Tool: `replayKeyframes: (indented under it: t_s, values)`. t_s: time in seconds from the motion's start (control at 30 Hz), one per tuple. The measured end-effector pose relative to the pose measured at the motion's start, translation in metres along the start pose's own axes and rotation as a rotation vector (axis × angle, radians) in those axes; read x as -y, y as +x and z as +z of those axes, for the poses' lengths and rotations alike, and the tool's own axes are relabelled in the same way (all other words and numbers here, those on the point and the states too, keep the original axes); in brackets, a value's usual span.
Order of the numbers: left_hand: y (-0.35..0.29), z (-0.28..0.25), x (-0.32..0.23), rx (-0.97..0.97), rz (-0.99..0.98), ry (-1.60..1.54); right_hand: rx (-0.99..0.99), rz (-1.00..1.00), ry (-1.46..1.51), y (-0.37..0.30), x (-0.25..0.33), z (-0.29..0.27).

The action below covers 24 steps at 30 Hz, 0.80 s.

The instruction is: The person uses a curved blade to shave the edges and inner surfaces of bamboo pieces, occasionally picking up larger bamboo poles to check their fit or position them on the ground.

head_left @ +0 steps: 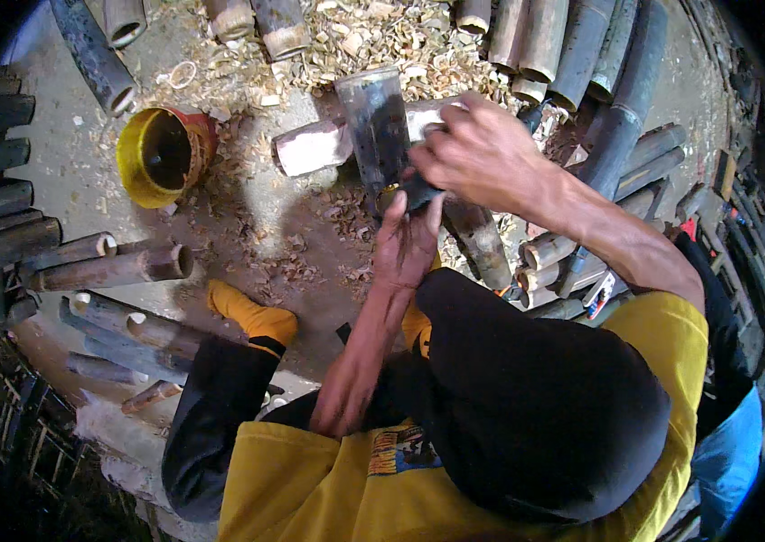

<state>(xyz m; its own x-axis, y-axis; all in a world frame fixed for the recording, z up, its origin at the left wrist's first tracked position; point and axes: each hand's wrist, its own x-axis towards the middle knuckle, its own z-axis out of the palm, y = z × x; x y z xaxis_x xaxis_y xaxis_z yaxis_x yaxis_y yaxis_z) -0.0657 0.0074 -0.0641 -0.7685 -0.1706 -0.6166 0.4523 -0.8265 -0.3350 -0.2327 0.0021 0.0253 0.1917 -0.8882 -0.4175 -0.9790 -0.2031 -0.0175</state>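
Observation:
My right hand (482,155) is closed around the dark handle (420,191) of a broad, dark cleaver blade (373,117), which stands upright. Behind the blade a short pale bamboo section (314,146) lies across the concrete floor. My left hand (409,242) is stretched out flat just below the handle. Its fingertips touch the handle near a yellow ring at the base of the blade. A dark bamboo piece (482,242) lies slanted beside that hand, under my right wrist.
A yellow bucket (140,163) lies on its side at the left. Bamboo tubes are stacked along the top (545,41), right (631,108) and left (116,266). Wood chips (373,36) litter the floor ahead. My yellow-socked foot (251,316) rests at lower left.

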Motion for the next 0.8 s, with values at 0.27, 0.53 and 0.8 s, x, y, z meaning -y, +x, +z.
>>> replayKeyframes:
  t_s: [0.27, 0.53, 0.8]
  values:
    - [0.017, 0.023, -0.002, -0.270, -0.487, 1.134, -0.006, 0.890, 0.941, -0.105, 0.094, 0.057]
    - [0.007, 0.019, -0.017, -0.178, -0.262, 0.662, 0.291, 0.557, 0.589, -0.060, 0.025, -0.007]
    - [0.009, -0.001, 0.014, 0.037, -0.069, -0.269, 0.034, -0.182, 0.034, -0.006, -0.029, 0.007]
